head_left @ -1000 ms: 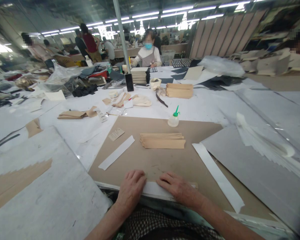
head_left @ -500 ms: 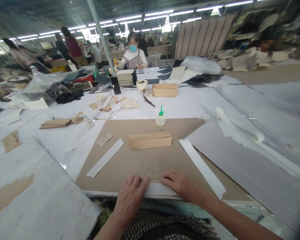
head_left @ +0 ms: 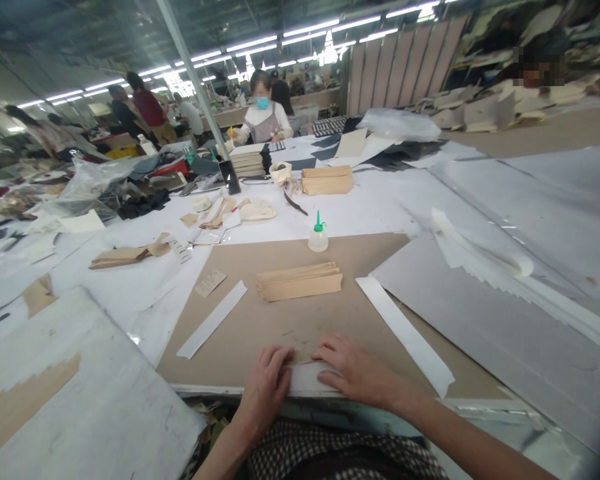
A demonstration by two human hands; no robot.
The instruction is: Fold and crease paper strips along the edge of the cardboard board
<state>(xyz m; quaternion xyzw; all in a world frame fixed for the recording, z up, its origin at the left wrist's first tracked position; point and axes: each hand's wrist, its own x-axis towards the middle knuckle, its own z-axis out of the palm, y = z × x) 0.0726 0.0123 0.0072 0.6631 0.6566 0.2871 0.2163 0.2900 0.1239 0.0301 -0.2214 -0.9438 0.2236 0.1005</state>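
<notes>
I see my left hand (head_left: 266,390) and right hand (head_left: 354,372) lying flat, palms down, gripping nothing, each pressing one end of a white strip (head_left: 305,379) at the near edge of the brown board (head_left: 290,327) on the bench (head_left: 380,200). The strip is pale, thin and flat, running along that edge, and only its short middle stretch shows between my fingertips. Farther up the board sit a stack of tan pieces (head_left: 300,283) and a small bottle (head_left: 319,238) with a green nozzle

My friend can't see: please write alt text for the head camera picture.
The left hand and right hand rest on a white paper strip at the near edge of a brown cardboard sheet; a stack of tan strips lies beyond.
</notes>
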